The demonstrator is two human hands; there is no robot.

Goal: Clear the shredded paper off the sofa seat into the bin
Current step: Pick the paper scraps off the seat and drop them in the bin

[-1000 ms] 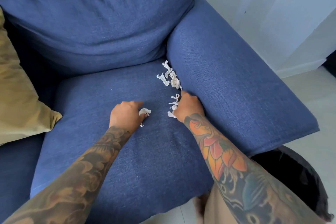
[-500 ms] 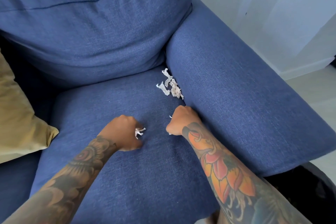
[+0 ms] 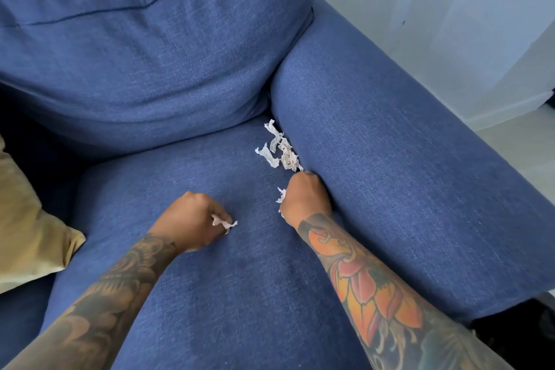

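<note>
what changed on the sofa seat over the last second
The right hand swept up the loose shreds that lay in front of the armrest and now grips them in its fist, reaching toward the remaining pile of shredded paper. The left hand still holds its shreds. That pile against the armrest and the yellow cushion have not moved.

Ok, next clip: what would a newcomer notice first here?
Two tattooed forearms reach onto the blue sofa seat, both hands fisted on white scraps: the left hand mid-seat, the right hand against the armrest. Beyond it, loose shredded paper lies along the seat-armrest crease.
</note>
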